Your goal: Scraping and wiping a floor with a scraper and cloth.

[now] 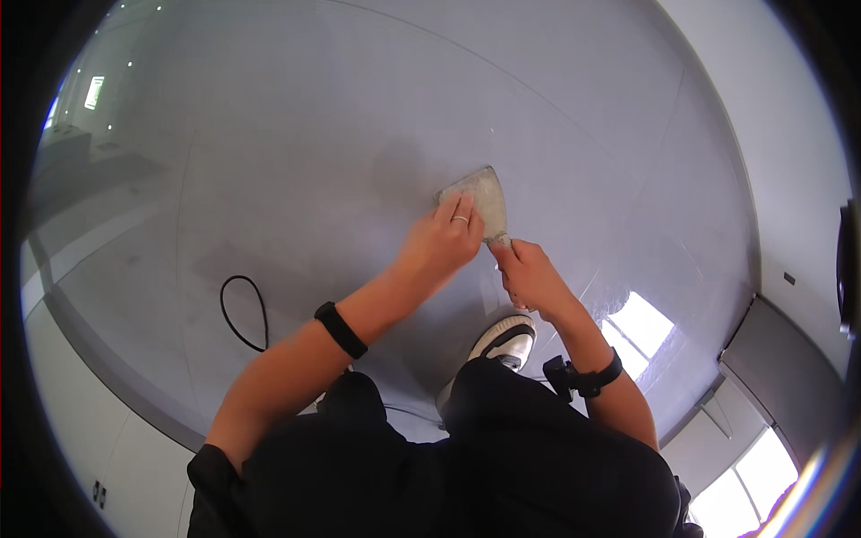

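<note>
1. Two hands of mine meet at a broad-bladed scraper (491, 190), beyond my knees and over the glossy grey floor (296, 134).
2. My right hand (531, 276) is curled round the scraper's handle, and the blade points away from me, slightly leftward.
3. My left hand (446, 238), a ring (460, 219) on one finger, lays its fingertips on the blade's face; I cannot tell whether the thumb pinches from beneath.
4. Whether the blade touches the floor, I cannot tell either.
5. One pale shoe (505, 343) shows near my right hand; a black cable (264, 314) loops out left of my legs.
</note>
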### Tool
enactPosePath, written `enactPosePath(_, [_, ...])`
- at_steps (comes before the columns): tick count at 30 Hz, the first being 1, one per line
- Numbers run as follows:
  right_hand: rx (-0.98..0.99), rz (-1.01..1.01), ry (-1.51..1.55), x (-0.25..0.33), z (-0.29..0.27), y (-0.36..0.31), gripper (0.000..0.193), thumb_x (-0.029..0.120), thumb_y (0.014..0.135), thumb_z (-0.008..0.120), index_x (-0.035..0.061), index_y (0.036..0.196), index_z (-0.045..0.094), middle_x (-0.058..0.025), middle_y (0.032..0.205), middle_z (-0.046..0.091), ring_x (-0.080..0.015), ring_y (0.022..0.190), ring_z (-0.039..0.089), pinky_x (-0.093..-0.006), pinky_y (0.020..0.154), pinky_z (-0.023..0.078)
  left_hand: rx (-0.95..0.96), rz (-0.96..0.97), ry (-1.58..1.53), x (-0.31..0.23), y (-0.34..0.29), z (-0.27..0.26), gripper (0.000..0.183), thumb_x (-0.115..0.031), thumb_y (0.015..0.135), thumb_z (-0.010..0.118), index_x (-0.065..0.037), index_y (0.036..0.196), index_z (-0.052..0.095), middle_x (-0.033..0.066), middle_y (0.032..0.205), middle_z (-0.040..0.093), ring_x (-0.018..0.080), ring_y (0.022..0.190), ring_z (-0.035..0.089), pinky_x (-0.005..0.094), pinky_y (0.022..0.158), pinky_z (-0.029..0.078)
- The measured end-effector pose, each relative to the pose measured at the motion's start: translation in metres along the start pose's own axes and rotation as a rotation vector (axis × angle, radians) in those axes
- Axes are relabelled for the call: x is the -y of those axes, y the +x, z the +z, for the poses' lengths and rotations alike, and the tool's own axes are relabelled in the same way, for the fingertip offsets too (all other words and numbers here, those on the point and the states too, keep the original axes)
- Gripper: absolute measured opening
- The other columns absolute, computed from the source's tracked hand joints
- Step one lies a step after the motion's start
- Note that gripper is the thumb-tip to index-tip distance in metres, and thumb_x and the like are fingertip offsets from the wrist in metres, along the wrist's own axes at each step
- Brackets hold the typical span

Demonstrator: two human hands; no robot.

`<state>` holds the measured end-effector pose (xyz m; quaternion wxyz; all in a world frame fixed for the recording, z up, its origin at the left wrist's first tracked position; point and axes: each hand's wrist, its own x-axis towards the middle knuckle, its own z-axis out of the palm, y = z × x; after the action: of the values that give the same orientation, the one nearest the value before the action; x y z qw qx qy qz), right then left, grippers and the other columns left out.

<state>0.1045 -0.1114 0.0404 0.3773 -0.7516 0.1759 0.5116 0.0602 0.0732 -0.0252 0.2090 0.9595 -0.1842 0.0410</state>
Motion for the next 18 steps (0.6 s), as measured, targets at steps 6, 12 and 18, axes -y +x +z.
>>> enactPosePath(6, [0.067,0.079,0.139,0.017,0.005,-0.022,0.033,0.032,0.109,0.051,0.0023,0.094,0.053,-0.0009,0.061,0.046,-0.0123,0.043,0.04,-0.0298,0.042,0.035,-0.03,0.062,0.019,0.005,-0.003,0.002,0.021,-0.001,0.074,0.071,-0.003,0.094,0.064,0.0147,0.118,0.071,0.0261,0.113,0.07,0.0325,0.073,0.062])
enactPosePath(12, [0.075,0.066,0.213,0.011,0.006,-0.016,0.032,0.031,0.108,0.05,0.0017,0.095,0.054,-0.002,0.061,0.047,-0.0137,0.042,0.042,-0.0306,0.04,0.036,0.006,0.01,0.05,0.005,0.006,0.007,0.019,-0.002,0.074,0.069,-0.003,0.091,0.062,0.0144,0.116,0.07,0.0252,0.106,0.071,0.0338,0.067,0.061])
enactPosePath(18, [0.058,0.051,0.142,0.004,0.001,-0.012,0.032,0.03,0.107,0.051,0.0018,0.094,0.054,-0.0024,0.061,0.048,-0.0139,0.041,0.043,-0.0309,0.039,0.038,0.0,0.037,-0.027,0.002,0.005,-0.001,0.019,-0.002,0.074,0.068,-0.003,0.092,0.062,0.0153,0.117,0.071,0.0246,0.106,0.071,0.0332,0.064,0.06])
